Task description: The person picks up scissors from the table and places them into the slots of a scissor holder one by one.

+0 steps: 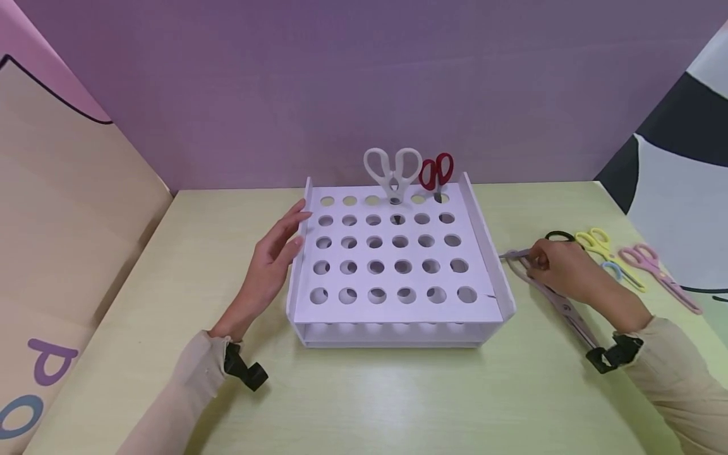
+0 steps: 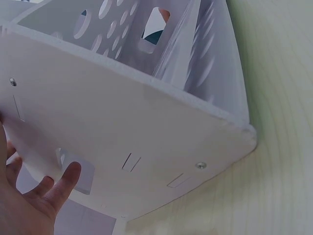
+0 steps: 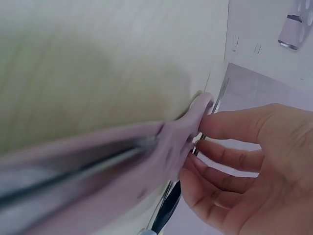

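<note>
A white rack (image 1: 361, 254) with rows of round holes stands on the table. White-handled scissors (image 1: 396, 191) and red-handled scissors (image 1: 436, 178) stand upright in its back row. My left hand (image 1: 270, 256) rests on the rack's left side, fingers extended; the left wrist view shows them beside a slot in the side panel (image 2: 122, 112). Right of the rack, my right hand (image 1: 563, 268) pinches the handle of pale pink scissors (image 1: 565, 308) between thumb and fingers. Their blades point back toward my wrist. In the right wrist view, the handle (image 3: 182, 128) is partly covered by my fingers.
Yellow scissors (image 1: 611, 256) and pink scissors (image 1: 662, 275) lie to the right of my right hand. A black handle loop (image 1: 560, 234) and a light blue loop (image 1: 613, 265) show close by. Another blade (image 1: 514, 254) points toward the rack. A purple wall rises behind the table.
</note>
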Demonstrator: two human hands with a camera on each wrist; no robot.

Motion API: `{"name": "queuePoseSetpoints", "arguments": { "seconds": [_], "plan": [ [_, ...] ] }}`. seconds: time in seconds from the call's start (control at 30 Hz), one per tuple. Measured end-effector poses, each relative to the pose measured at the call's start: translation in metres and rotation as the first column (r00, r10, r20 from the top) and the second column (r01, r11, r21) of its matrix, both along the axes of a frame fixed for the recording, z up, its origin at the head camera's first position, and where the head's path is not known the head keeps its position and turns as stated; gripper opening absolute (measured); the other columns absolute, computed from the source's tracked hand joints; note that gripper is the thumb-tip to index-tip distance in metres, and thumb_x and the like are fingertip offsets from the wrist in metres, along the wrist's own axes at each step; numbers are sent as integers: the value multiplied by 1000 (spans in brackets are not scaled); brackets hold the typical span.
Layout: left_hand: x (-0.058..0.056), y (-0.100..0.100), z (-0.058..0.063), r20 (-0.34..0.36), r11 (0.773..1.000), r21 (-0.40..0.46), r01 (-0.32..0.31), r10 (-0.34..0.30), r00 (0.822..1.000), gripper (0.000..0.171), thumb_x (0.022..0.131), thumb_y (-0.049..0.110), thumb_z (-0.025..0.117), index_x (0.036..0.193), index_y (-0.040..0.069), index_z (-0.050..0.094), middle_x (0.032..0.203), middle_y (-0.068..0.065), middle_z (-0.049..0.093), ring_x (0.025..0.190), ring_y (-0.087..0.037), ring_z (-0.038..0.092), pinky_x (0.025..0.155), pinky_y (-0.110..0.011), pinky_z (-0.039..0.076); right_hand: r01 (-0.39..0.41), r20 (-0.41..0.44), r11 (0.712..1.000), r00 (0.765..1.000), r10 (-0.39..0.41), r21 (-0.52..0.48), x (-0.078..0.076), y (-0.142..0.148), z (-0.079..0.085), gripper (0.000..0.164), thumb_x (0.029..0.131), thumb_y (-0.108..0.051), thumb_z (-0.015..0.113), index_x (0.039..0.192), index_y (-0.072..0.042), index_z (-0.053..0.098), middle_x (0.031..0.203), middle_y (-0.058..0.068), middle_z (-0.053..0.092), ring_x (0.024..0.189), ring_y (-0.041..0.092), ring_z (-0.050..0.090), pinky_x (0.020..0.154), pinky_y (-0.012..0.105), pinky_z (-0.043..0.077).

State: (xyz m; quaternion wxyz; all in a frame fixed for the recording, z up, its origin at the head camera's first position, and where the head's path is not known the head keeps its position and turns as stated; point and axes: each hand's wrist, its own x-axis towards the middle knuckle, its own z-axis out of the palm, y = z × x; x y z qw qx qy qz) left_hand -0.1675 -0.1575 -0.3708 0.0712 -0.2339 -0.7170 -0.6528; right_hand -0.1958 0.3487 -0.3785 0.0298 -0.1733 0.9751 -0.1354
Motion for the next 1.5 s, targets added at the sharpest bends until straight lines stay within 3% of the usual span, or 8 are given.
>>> {"name": "queuePoseSetpoints", "arguments": {
  "seconds": [0.27,0.57,0.93,1.1,1.2,1.43,1.5],
  "plan": [
    [-2,2,1,2,1000,11,5,-5,1000,39,104,7,47,143,2,49,161,7,31,144,-19,36,99,-28,50,-14,59,999,998,12,40,-4,-1,10,32,82,-5,70,108,11,63,84,12,66,70,21,58,61,39,51],
    [-1,2,1,0,1000,14,1,-1,1000,39,104,8,48,142,2,50,160,7,32,143,-19,37,99,-27,49,-1,124,1000,992,4,-27,-1,0,19,48,80,-10,76,122,0,56,83,5,60,69,18,51,56,29,44],
    [-1,2,2,-7,1000,8,-8,8,1000,38,104,6,48,141,2,51,160,6,33,142,-20,39,100,-25,49,-68,-75,991,995,60,-112,11,8,45,43,79,1,78,120,-7,66,84,0,56,71,12,50,57,21,44],
    [0,1,2,-5,1000,10,-11,11,1000,38,104,7,48,141,1,50,160,7,33,142,-20,39,99,-25,49,-107,-190,987,978,82,-122,18,12,62,36,77,4,79,111,3,69,87,1,63,74,0,51,65,8,45],
    [0,0,2,-1,1000,7,-13,13,1000,38,104,7,48,142,1,50,160,7,33,142,-20,38,100,-26,49,-97,-228,985,972,62,-144,23,14,71,34,76,6,79,109,5,70,89,5,66,75,-3,52,67,2,43],
    [1,1,2,7,1000,13,-10,10,1000,38,104,7,48,141,1,50,160,6,33,142,-20,38,100,-26,49,27,-304,985,949,-80,-172,36,11,90,25,79,1,76,103,4,70,88,9,63,71,-7,44,57,8,36],
    [2,1,3,5,1000,16,-10,9,1000,38,104,7,48,141,1,50,160,6,33,142,-20,38,100,-26,49,25,-336,978,937,-95,-206,39,10,93,21,79,2,76,100,1,70,90,6,63,73,-10,44,59,6,36]
  ]
}}
